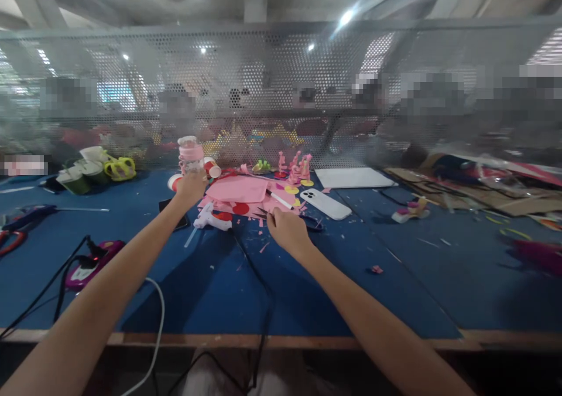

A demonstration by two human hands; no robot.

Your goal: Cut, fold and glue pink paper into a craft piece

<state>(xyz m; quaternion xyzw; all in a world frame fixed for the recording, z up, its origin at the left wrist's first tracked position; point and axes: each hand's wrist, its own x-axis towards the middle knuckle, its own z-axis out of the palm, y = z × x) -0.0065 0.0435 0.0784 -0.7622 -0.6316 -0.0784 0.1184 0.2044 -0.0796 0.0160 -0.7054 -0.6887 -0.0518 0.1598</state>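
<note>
Head view: right hand (288,231) curled closed around scissors (315,224), slim pointed blades (262,213) poking out by the flat pink paper (239,189) on the blue table (302,311); left hand (192,188) at a round-sided bottle (191,151), though I can't tell whether it grips.

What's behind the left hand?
Behind the left hand: the upper part of a pink bottle, with red-and-white pieces showing on either side. Hidden: the bottle's base and whatever else the hand covers; contact can't be told.
</note>
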